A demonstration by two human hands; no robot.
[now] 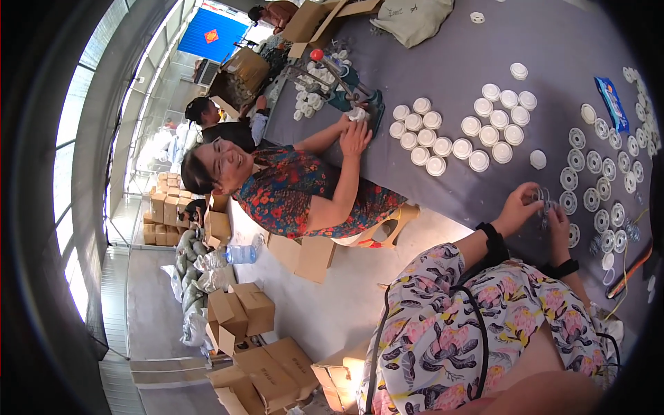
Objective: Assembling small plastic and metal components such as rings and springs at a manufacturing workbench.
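Note:
Both my hands are over the grey table, wearing black wristbands. My left hand (520, 208) is closed, its fingers pinching a small bunch of thin, grey, looped wire-like pieces (543, 198). Close beside it, my right hand (558, 229) is also closed on the lower part of this bunch. The exact kind of piece is too small to make out. White ribbed discs with a centre hole (568, 180) lie in loose rows just right of my hands. More grey coiled wire-like bits (631, 231) lie among them.
Groups of white round caps (478, 160) lie across the grey table (443, 76). A blue packet (611, 104) and an orange-and-black tool (631, 271) lie at right. A co-worker (297, 187) sits at a green hand press (353, 93). Cardboard boxes (277, 373) stand on the floor.

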